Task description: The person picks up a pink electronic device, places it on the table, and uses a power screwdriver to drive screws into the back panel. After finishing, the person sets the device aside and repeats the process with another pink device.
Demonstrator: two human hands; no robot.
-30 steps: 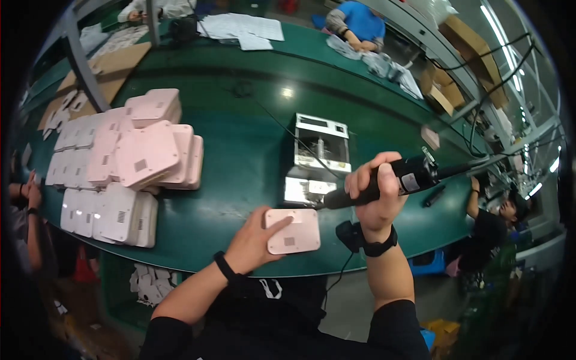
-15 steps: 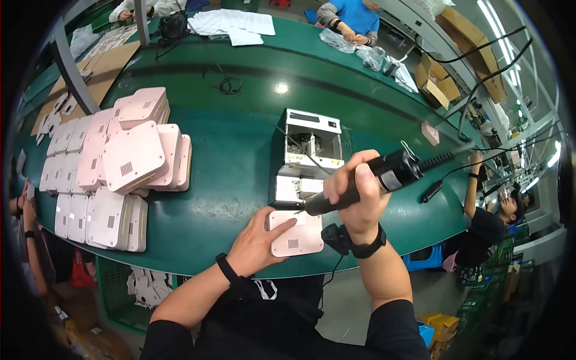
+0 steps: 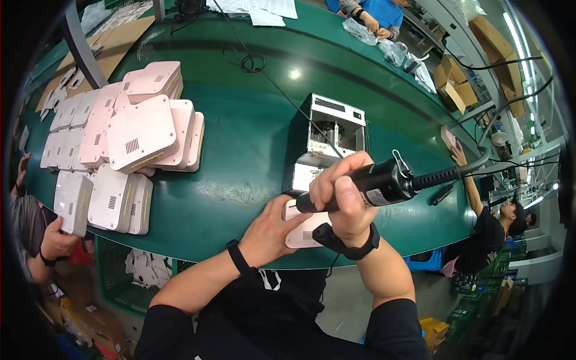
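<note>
My right hand is wrapped around a black electric screwdriver, whose thick cord runs off to the right. Its bit points at the far left corner of a pale pink plastic housing lying flat on the bench; whether the bit touches a screw is too small to tell. My left hand grips the housing's left side, with the thumb across its top. Part of the housing is hidden under my right hand and wrist. Just beyond stands a screw feeder, a black and silver box with an open top.
Stacked pink housings and whitish housings fill the bench's left side. At far left a co-worker's hand holds a white housing. On the right another person's hand reaches a pink piece. A thin cable crosses the bench.
The screwdriver has come lower over the housing's corner, and my right hand now covers more of it. The left co-worker has lifted a white housing. The right person's hand has reached the pink piece.
</note>
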